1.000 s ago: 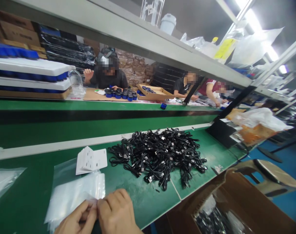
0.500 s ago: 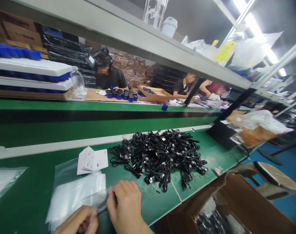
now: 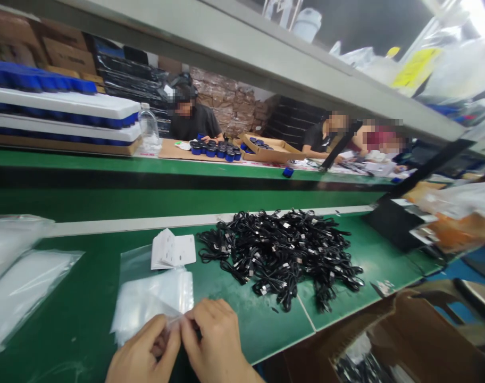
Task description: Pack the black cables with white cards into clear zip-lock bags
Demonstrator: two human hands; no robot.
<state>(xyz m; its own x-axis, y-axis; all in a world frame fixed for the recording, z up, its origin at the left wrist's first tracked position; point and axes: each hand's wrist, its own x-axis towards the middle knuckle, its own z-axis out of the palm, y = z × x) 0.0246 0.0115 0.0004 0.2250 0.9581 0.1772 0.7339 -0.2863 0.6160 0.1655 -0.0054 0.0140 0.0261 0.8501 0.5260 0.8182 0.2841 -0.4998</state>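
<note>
My left hand (image 3: pixel 145 348) and my right hand (image 3: pixel 216 338) are side by side at the front, fingertips almost touching. Both pinch the edge of a thin clear plastic bag (image 3: pixel 171 313). Just beyond them lies a stack of clear plastic bags (image 3: pixel 147 292) on the green worktop, partly covered by my left hand. Behind that stack sits a small pile of white cards (image 3: pixel 174 250), fanned out on another clear sheet or bag. To the right spreads a large heap of bundled black USB cables (image 3: pixel 278 250).
More plastic bags (image 3: pixel 31 287) lie at the left. An open cardboard box (image 3: pixel 410 335) with cables and plastic inside stands below the table's right edge, near a stool (image 3: pixel 477 298). Across the bench, people (image 3: pixel 197 119) sit behind blue round items (image 3: pixel 214 150). A shelf beam (image 3: pixel 266 53) crosses overhead.
The view has turned left, so the scene sits further right. My left hand has come up closer to my right, and both now meet at the bag's edge.
</note>
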